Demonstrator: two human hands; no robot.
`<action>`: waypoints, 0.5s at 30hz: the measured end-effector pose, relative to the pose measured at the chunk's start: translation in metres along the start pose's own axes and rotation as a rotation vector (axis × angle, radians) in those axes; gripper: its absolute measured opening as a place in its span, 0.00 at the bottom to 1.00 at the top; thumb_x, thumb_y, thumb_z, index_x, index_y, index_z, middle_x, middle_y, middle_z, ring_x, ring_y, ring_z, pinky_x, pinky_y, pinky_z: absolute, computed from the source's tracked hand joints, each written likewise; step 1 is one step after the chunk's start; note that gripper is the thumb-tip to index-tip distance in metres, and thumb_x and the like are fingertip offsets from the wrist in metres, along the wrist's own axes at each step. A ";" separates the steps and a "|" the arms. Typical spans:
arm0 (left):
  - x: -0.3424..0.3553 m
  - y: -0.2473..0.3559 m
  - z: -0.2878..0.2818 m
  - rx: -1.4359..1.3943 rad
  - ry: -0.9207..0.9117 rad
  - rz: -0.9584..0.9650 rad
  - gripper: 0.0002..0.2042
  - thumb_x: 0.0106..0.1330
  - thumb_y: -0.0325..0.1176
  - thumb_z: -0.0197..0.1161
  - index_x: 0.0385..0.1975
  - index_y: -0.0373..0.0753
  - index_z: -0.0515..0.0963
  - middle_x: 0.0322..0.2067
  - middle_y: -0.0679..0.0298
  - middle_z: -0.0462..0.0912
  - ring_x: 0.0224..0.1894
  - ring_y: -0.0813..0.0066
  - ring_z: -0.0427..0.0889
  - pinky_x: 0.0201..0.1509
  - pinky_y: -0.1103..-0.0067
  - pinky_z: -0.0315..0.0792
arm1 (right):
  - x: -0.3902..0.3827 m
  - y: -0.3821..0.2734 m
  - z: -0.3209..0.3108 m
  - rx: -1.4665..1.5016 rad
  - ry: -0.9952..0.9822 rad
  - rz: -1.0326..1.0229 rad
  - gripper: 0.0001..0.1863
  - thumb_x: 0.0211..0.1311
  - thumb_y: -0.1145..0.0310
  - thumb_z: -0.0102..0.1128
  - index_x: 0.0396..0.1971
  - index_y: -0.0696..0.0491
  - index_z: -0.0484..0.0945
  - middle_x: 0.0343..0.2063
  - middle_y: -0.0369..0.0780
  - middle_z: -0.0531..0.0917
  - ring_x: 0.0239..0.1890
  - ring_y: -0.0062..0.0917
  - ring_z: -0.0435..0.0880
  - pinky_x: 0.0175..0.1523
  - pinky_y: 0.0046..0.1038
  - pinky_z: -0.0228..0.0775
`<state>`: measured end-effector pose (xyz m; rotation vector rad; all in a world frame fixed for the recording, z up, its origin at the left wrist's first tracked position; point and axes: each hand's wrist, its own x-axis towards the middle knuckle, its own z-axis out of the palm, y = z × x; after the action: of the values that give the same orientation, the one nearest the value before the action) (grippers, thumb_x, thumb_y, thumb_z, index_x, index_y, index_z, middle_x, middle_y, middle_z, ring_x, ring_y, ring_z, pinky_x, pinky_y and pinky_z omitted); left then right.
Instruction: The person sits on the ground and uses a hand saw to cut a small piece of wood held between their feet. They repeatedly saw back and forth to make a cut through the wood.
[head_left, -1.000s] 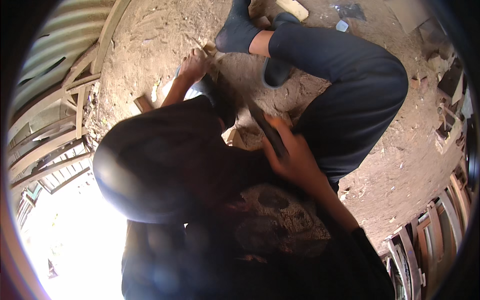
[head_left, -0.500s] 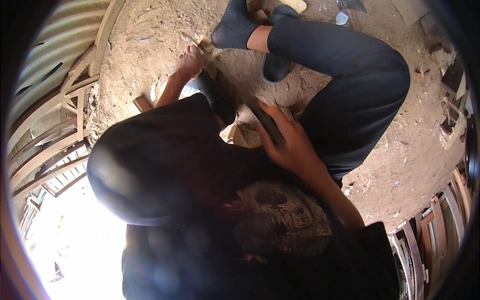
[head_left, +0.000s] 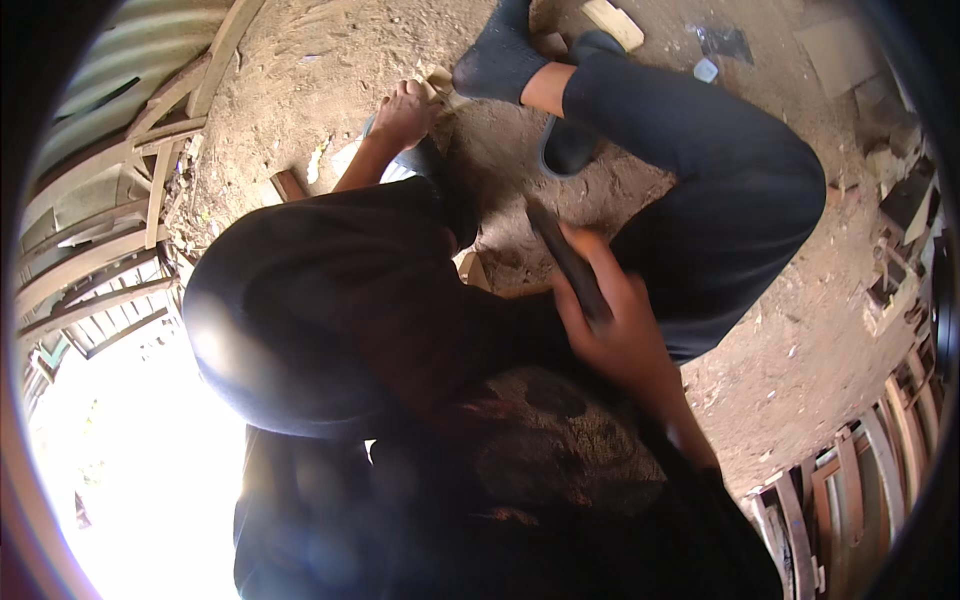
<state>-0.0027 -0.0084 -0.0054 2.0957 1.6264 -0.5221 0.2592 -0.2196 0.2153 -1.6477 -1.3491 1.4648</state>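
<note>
Dark handle [head_left: 568, 256] wrapped in right hand [head_left: 622, 322], farther than before from left hand [head_left: 404, 115], latter's hold on wood [head_left: 440, 77] unclear

Two hands [head_left: 403, 115] [head_left: 625, 325], one dark handle [head_left: 570, 262], one corrugated sheet [head_left: 128, 75]

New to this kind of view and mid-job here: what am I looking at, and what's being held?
No machine here: these are a person's bare hands, seen from above by a wide fisheye camera on their head, which bends straight edges. The right hand grips a dark handle; what extends beyond it is too blurred to tell. The left hand is at a small piece of wood, near a dark-socked foot. On the dirt ground lie a slipper and a pale wooden block.
</note>
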 end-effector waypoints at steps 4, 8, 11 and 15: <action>0.004 0.008 -0.003 -0.031 0.014 0.038 0.27 0.69 0.52 0.51 0.50 0.29 0.64 0.53 0.43 0.69 0.58 0.48 0.70 0.62 0.58 0.63 | -0.038 -0.031 -0.006 0.022 -0.015 0.150 0.21 0.62 0.76 0.54 0.56 0.60 0.68 0.39 0.50 0.82 0.43 0.26 0.84 0.46 0.24 0.71; 0.001 -0.003 0.003 -0.017 0.046 0.052 0.25 0.70 0.49 0.50 0.49 0.28 0.64 0.52 0.43 0.69 0.58 0.49 0.71 0.62 0.59 0.62 | 0.004 -0.010 0.011 -0.019 -0.009 0.035 0.22 0.62 0.76 0.54 0.57 0.58 0.67 0.39 0.51 0.82 0.42 0.38 0.84 0.45 0.29 0.73; 0.003 -0.004 0.006 0.069 0.062 0.086 0.25 0.70 0.49 0.49 0.49 0.28 0.64 0.51 0.44 0.70 0.57 0.51 0.72 0.61 0.60 0.63 | -0.035 -0.021 0.001 -0.076 0.053 -0.093 0.22 0.61 0.75 0.56 0.56 0.56 0.68 0.34 0.52 0.82 0.38 0.42 0.85 0.40 0.32 0.74; 0.013 -0.014 0.015 0.121 0.084 0.178 0.24 0.71 0.47 0.49 0.50 0.28 0.64 0.51 0.46 0.72 0.57 0.51 0.73 0.60 0.61 0.64 | -0.040 -0.032 0.006 -0.120 0.081 -0.040 0.21 0.62 0.74 0.56 0.55 0.56 0.69 0.34 0.53 0.81 0.38 0.39 0.86 0.40 0.31 0.74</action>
<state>-0.0140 -0.0030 -0.0267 2.3539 1.4662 -0.4899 0.2474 -0.2461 0.2576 -1.7254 -1.4407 1.3026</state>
